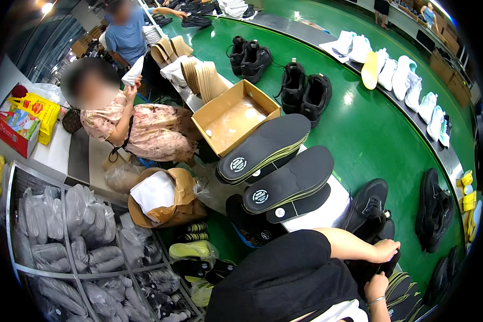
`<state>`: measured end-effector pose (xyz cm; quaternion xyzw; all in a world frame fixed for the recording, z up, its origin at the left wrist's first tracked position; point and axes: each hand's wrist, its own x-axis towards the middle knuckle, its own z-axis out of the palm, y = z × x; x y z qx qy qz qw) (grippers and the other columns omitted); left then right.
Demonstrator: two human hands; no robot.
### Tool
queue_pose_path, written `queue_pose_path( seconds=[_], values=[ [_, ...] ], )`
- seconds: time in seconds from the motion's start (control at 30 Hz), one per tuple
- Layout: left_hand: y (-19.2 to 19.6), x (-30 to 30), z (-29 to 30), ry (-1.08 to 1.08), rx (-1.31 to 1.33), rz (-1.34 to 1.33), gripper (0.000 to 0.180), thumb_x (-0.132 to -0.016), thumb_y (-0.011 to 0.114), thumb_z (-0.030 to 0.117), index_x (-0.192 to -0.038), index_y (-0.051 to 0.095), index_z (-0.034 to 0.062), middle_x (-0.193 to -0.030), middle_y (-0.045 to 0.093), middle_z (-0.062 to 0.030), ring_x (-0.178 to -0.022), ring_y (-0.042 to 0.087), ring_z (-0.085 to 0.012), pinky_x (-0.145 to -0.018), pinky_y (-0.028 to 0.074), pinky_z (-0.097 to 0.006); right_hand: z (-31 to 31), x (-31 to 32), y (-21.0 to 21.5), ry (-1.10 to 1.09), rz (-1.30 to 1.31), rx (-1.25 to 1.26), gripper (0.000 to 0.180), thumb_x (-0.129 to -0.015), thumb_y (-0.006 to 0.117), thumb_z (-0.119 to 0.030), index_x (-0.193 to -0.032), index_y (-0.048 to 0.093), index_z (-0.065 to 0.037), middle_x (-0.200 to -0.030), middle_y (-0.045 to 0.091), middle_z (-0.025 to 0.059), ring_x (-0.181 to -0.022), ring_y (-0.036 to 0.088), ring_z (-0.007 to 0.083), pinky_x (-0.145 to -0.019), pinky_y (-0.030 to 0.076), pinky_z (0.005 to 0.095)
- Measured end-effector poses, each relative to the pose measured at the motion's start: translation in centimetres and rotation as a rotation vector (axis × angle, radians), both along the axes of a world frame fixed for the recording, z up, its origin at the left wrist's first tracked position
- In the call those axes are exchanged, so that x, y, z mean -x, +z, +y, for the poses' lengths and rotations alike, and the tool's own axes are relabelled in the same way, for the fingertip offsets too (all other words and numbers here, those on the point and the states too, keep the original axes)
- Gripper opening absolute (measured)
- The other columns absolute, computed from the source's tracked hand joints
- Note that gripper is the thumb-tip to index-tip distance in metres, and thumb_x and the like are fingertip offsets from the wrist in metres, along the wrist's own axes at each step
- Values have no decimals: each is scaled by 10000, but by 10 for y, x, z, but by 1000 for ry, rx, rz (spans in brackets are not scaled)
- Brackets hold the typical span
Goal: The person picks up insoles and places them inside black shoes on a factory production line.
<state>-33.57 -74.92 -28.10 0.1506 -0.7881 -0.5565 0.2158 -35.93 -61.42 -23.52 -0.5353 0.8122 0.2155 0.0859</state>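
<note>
At the lower right, my left hand [386,250] and my right hand [377,287] are both closed on a black shoe [390,264]. My left hand grips its upper edge and my right hand, with a bracelet at the wrist, holds it from below. Much of the shoe is dark and hidden by my hands and arm. Just beyond my left forearm stand black sneakers [367,206]. Black insoles with yellow-green edges [402,292] lie beside my right hand. Two more stacks, an insole pile [268,145] and a nearer insole pile [292,174], rest on a white ledge.
A green conveyor [354,139] carries black shoe pairs [303,94] and a single black shoe [434,209]. White shoes [402,78] line its far metal edge. An open cardboard box [233,118] stands beyond the insoles. Racks of bagged insoles [86,231] fill the lower left. Two people work nearby.
</note>
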Motion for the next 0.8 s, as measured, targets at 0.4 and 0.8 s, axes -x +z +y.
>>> queue_pose_path(
  seconds=[0.4, 0.8],
  values=[
    [21, -12, -13, -64, 104, -95, 169, -704, 499, 125, -825, 547, 18, -761, 568, -190, -718, 556, -356, -649, 450, -432, -36, 28, 23, -222, -570, -340, 175, -577, 604, -161, -659, 595, -7, -622, 589, 148, -573, 568, 301, -543, 463, 380],
    [12, -10, -16, -83, 72, 5, 156, -814, 490, 159, -906, 526, 38, -794, 581, -192, -758, 556, -362, -674, 441, -409, -16, -6, 3, -18, -137, -226, 149, -683, 514, -160, -670, 656, -114, -689, 630, 73, -677, 615, 213, -593, 472, 318]
  ],
)
